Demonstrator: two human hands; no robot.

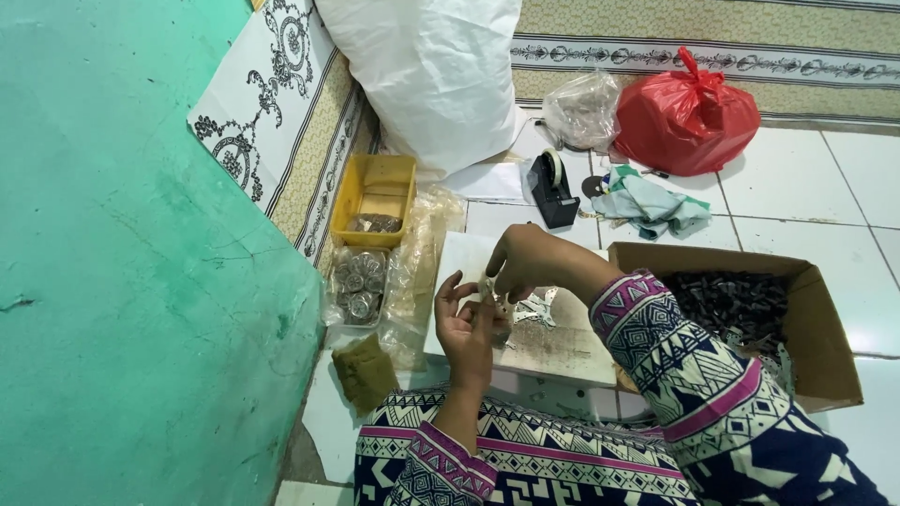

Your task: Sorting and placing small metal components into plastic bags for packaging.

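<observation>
My left hand [466, 323] is raised palm up over a white board [553, 349] on the floor, its fingers curled around a small silvery metal piece [489, 292]. My right hand [523, 263] comes down from above and pinches the same piece at its top. A few more small silvery pieces [536, 307] lie on the board just right of my hands. Both arms wear patterned purple, white and dark blue sleeves.
An open cardboard box [825, 328] of dark small parts stands at the right. A yellow tray [375, 197] and a clear container of round metal parts [358, 284] lie at the left by the green wall. Behind are a tape dispenser [551, 187], red bag [687, 114], white sack [431, 75] and cloth [649, 206].
</observation>
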